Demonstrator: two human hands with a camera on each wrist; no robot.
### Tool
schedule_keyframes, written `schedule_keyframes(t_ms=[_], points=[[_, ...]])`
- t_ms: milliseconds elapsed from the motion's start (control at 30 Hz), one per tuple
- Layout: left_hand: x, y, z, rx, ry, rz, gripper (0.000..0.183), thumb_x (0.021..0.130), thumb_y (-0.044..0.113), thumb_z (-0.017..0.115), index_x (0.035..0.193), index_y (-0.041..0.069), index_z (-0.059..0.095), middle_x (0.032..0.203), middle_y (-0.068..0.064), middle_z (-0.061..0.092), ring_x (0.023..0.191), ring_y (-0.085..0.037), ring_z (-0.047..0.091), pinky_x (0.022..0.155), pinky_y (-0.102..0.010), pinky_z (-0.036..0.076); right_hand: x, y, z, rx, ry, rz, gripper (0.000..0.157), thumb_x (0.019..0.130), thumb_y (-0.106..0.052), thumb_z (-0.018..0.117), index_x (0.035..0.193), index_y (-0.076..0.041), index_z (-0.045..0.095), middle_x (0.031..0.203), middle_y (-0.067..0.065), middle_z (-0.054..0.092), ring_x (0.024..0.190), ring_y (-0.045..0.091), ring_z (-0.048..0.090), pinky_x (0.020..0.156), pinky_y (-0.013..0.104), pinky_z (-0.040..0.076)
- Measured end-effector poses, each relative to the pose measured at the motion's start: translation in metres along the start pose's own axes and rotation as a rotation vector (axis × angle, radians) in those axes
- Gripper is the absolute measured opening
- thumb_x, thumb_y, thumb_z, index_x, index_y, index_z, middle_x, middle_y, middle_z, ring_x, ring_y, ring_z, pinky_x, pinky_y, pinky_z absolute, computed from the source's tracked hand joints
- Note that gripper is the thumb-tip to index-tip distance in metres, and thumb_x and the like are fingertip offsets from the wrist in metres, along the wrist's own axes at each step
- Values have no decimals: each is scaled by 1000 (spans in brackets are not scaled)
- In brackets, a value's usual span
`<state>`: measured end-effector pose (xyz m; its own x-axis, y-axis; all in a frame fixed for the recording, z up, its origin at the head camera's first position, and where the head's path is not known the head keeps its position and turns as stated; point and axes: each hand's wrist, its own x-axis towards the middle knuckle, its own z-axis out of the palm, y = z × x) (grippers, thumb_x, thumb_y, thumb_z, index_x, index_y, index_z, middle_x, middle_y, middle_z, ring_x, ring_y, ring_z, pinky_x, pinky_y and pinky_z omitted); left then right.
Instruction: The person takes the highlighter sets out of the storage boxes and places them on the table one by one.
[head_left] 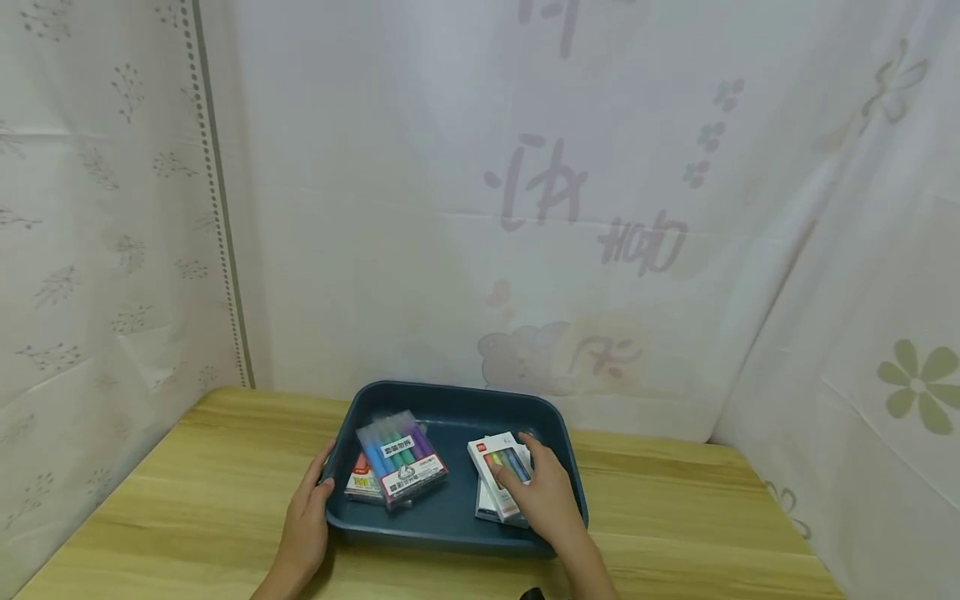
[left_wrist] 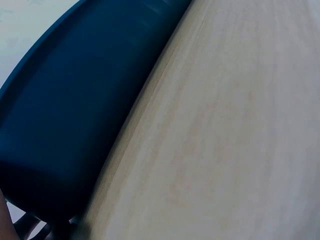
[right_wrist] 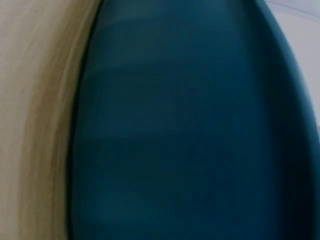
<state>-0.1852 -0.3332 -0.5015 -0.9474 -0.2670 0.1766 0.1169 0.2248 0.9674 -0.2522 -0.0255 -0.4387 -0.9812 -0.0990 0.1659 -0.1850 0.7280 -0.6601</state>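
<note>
A dark blue tray [head_left: 457, 537] rests on the table in the head view. My left hand [head_left: 303, 517] holds its left side, thumb at the rim and fingers along the outer wall. Inside, my right hand [head_left: 546, 492] grips a white box of colouring sticks [head_left: 489, 452], thumb and fingers at its sides. This box lies slanted over another pale box [head_left: 486, 508], mostly hidden. On the left of the tray, a clear pack of marker pens [head_left: 408, 458] overlaps a flat red, white and yellow pack [head_left: 360, 479]. Both wrist views show mainly the tray's outer wall [left_wrist: 75, 115].
The tray stands on a wood-grain table [head_left: 667, 517]. Behind the table hangs a pale printed curtain [head_left: 390, 250], with further curtain panels on both sides. A small dark object [head_left: 532, 594] shows at the bottom edge of the head view.
</note>
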Motion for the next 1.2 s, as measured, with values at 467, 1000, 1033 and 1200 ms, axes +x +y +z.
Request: schedule_keyframes(t_ms=[467, 1000, 1033, 1200], points=[[-1, 0, 0, -2, -19, -39, 51, 109, 18, 29, 160, 18, 29, 167, -14, 28, 153, -36, 22, 97, 3, 17, 1, 4, 7, -161, -30, 68, 81, 83, -38, 80, 147, -2, 46, 133, 24, 60, 101, 29, 65, 81, 50, 56], [0, 1, 0, -20, -23, -13, 51, 109, 16, 28, 160, 14, 29, 166, -16, 27, 152, -39, 22, 96, 5, 19, 2, 6, 8, -155, -59, 90, 84, 83, -36, 82, 148, 1, 44, 129, 26, 61, 102, 31, 63, 82, 51, 54], [0, 1, 1, -23, -22, -13, 51, 109, 15, 28, 160, 13, 29, 166, -16, 27, 152, -39, 22, 95, 6, 19, 2, 6, 8, -156, -58, 93, 84, 82, -36, 82, 148, 1, 44, 129, 26, 61, 102, 31, 63, 83, 52, 54], [0, 0, 0, -18, -29, -30, 51, 109, 17, 28, 160, 16, 28, 167, -15, 26, 152, -37, 21, 112, -7, 22, 3, 5, 7, -148, -57, 91, 87, 80, -37, 84, 147, 2, 44, 126, 26, 63, 101, 34, 60, 80, 52, 53]])
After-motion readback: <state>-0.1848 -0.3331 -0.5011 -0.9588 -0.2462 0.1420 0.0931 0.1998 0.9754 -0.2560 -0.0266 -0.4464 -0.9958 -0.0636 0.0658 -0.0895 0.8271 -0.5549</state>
